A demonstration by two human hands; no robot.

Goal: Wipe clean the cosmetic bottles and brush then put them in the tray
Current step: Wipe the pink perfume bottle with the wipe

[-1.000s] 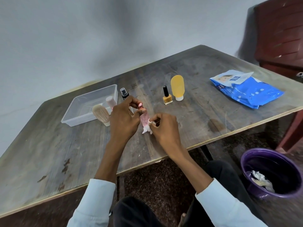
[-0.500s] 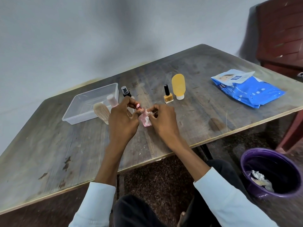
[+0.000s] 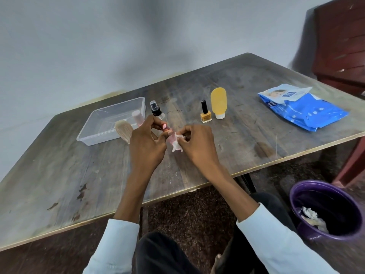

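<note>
Worn wooden table (image 3: 246, 139) against a plain grey wall, person seated at the near edge, both forearms reaching out over it. Left hand (image 3: 146, 143) raised above the tabletop, fingers curled, thumb and forefinger pinching a small pink bottle (image 3: 171, 137) by its upper end. Right hand (image 3: 199, 143) just right of it, fingertips pressed together on a white wipe (image 3: 177, 146) that wraps the bottle's lower part. Hands nearly touching; bottle tilted, mostly hidden.

Behind the left hand a clear spray bottle (image 3: 156, 111) with black pump stands upright, partly blocked by the fingers. Left of that, a tan brush (image 3: 123, 130) and a pale pink tube (image 3: 137, 117), both partly hidden by the hand; cannot tell if they sit inside or just against the clear plastic tray (image 3: 102, 123) at far left. Tray otherwise looks bare.

Right of the hands, a yellow nail polish bottle (image 3: 205, 114) with black cap, touching or just beside an orange tube (image 3: 218, 102) standing on its white cap. Far right, a blue wipes pack (image 3: 302, 108) lies flat. On the floor at near right, a purple bin (image 3: 325, 210) holding crumpled white wipes (image 3: 312, 216). Dark red chair (image 3: 339, 42) at far right.
</note>
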